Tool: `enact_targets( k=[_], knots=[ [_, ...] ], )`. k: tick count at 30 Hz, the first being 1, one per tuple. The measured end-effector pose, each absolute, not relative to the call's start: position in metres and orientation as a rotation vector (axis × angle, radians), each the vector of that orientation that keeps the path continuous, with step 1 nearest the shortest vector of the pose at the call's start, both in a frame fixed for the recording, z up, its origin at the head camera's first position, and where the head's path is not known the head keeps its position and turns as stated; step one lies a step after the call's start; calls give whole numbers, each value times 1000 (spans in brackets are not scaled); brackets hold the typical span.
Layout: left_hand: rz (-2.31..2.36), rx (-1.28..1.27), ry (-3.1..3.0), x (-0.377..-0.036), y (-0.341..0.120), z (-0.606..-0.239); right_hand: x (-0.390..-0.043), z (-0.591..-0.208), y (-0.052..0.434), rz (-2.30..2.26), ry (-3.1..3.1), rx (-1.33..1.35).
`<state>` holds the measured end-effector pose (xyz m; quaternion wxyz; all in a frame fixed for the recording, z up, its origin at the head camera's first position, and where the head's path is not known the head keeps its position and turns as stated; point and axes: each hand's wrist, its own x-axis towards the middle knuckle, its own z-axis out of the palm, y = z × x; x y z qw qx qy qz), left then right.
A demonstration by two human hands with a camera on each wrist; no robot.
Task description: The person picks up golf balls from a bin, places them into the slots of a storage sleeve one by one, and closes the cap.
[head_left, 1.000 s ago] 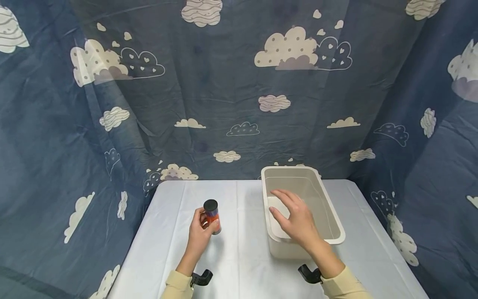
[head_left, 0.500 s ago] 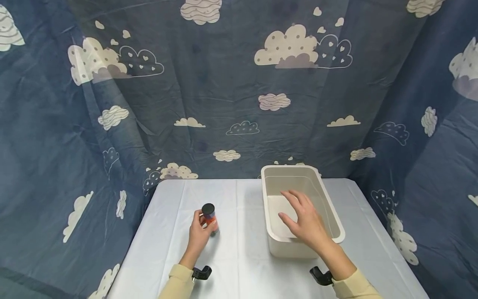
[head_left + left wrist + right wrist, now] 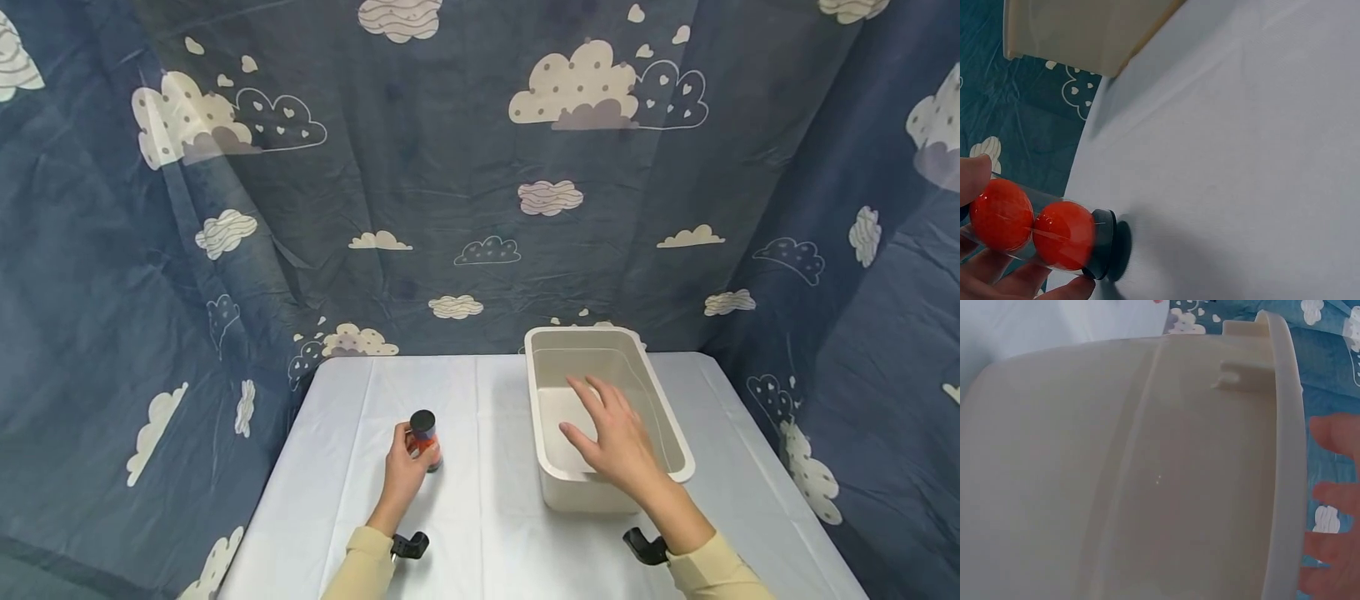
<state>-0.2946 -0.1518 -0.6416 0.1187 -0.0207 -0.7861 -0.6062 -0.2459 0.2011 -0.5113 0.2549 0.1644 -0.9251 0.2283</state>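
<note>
Your left hand [image 3: 403, 475] grips the tube [image 3: 424, 430], lower centre-left, standing on the table [image 3: 480, 517], two red balls [image 3: 1029, 226] inside | your right hand [image 3: 618, 446] hovers with relaxed fingers, holding nothing, over the bin [image 3: 678, 454], lower right of centre.

One tube [image 3: 424, 439], seemingly two red balls [image 3: 1001, 215], one bin [image 3: 675, 454].
</note>
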Motion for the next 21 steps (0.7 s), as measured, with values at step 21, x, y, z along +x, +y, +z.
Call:
enact_targets(
  k=[21],
  knots=[
    [-1640, -134, -2351, -288, -159, -612, -253, -514, 198, 494, -2758, 316]
  ],
)
